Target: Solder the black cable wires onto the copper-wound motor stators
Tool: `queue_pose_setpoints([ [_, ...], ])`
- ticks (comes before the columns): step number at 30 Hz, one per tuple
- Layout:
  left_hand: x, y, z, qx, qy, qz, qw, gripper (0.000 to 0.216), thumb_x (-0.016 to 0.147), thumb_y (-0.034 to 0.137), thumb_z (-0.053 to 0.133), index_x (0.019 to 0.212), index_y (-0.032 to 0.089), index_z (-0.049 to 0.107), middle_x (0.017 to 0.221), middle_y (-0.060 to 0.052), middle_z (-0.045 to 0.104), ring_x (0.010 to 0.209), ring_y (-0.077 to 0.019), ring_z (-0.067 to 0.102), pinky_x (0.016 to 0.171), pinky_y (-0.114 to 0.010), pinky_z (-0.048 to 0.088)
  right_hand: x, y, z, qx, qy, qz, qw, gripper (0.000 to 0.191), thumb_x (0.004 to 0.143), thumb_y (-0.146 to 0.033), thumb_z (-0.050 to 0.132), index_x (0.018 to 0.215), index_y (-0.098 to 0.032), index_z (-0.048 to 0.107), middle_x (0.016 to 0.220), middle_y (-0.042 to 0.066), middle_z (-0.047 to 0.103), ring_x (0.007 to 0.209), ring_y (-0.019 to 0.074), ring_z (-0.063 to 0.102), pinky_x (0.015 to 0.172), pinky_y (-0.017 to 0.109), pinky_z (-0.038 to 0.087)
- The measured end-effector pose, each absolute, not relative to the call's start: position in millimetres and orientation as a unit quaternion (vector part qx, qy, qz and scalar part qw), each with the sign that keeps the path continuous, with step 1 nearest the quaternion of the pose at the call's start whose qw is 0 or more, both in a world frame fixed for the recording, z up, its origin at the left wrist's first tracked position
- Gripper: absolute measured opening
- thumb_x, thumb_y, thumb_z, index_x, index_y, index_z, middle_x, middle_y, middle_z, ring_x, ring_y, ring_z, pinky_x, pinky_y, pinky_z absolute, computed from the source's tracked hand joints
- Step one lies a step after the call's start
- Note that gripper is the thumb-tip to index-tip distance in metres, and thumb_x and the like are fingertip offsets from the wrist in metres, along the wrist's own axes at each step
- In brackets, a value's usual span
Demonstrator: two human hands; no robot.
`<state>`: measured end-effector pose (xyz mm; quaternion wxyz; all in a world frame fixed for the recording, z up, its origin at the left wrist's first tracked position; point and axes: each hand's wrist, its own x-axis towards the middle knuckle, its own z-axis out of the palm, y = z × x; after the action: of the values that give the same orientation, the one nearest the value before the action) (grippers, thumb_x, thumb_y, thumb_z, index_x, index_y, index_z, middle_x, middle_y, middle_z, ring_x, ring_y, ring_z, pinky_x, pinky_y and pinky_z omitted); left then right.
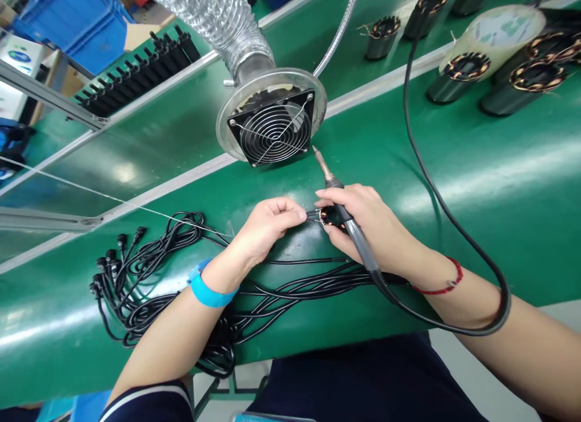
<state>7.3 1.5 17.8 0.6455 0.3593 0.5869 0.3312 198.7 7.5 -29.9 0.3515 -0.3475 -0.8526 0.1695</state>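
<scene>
Leaning over the green counter (476, 186), the person has both hands close together just in front of the extractor fan (275, 131), which hangs from a ribbed silver duct (213, 16).

The left hand (267, 225) has its grip pinched shut, thumb against forefinger, on the thin lead wires (311, 215) that run across to a small wound coil (327, 217). A blue wrist strap (206, 289) circles that wrist.

The right hand (367, 222) is touching the coil, which sits on the counter between the two hands, partly hidden under the fingers. Its grip is closed around the black handle of a soldering iron (356, 237). The iron lies slantwise across the hand with its metal tip raised clear of the coil and pointing up toward the fan. A red string (447, 283) is tied at this wrist. The iron's thick black cord (454, 228) loops out round the right forearm and climbs away over the counter.

Under both wrists lies a loose cable bundle (181, 276), black, with plug ends fanned out to the left. A fine solder wire (91, 192) stretches in from the left edge toward the left hand.

Well apart, at the far right, several dark stators (458, 77) with copper windings stand upright beside a pale tape roll (503, 28).
</scene>
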Motion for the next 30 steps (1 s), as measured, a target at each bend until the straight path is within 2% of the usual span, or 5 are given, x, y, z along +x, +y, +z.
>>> queue_pose_setpoints([
  [11,10,-3,11,0.360,0.566,0.293,0.682,0.030,0.065,0.043,0.077,0.068,0.015,0.067,0.044,0.010,0.032,0.042,-0.0031,0.020,0.044,-0.022,0.012,198,5,-27,-0.334,-0.845,0.144,0.393,0.037,0.089,-0.018,0.058,0.124,-0.021,0.047,0.094,0.004,0.070,0.085,0.0201,0.059,0.077,0.035,0.047],
  [15,11,-3,12,0.439,0.539,0.259,0.671,0.021,0.076,0.034,0.065,0.071,0.015,0.070,0.048,0.006,0.043,0.045,-0.0056,0.029,0.047,-0.022,0.020,197,2,-24,-0.367,-0.820,0.145,0.414,0.037,0.088,-0.013,0.058,0.122,-0.024,0.049,0.088,0.000,0.071,0.083,0.0179,0.062,0.078,0.034,0.047],
  [19,19,-6,9,0.586,0.525,0.202,0.583,0.028,0.085,0.025,0.057,0.058,0.016,0.061,0.052,0.004,0.049,0.053,-0.0087,0.040,0.055,-0.023,0.033,194,-2,-22,-0.397,-0.805,0.140,0.419,0.033,0.089,-0.012,0.055,0.118,-0.026,0.052,0.085,0.000,0.070,0.079,0.0188,0.063,0.074,0.036,0.049],
  [24,10,-3,17,0.682,0.484,0.303,0.456,0.022,0.091,0.023,0.051,0.078,0.017,0.068,0.084,-0.003,0.070,0.080,-0.0137,0.060,0.079,-0.025,0.045,194,-5,-17,-0.383,-0.774,0.157,0.479,0.048,0.086,-0.012,0.061,0.130,-0.029,0.050,0.095,0.001,0.072,0.089,0.0211,0.067,0.080,0.040,0.053],
  [30,-44,31,23,0.610,0.602,0.383,0.344,0.023,0.089,0.019,0.053,0.070,0.016,0.064,0.067,0.001,0.063,0.069,-0.0108,0.057,0.069,-0.023,0.042,205,-9,-16,-0.355,-0.752,0.184,0.524,0.049,0.091,-0.015,0.056,0.137,-0.029,0.051,0.095,0.001,0.073,0.086,0.0189,0.070,0.086,0.039,0.055],
])
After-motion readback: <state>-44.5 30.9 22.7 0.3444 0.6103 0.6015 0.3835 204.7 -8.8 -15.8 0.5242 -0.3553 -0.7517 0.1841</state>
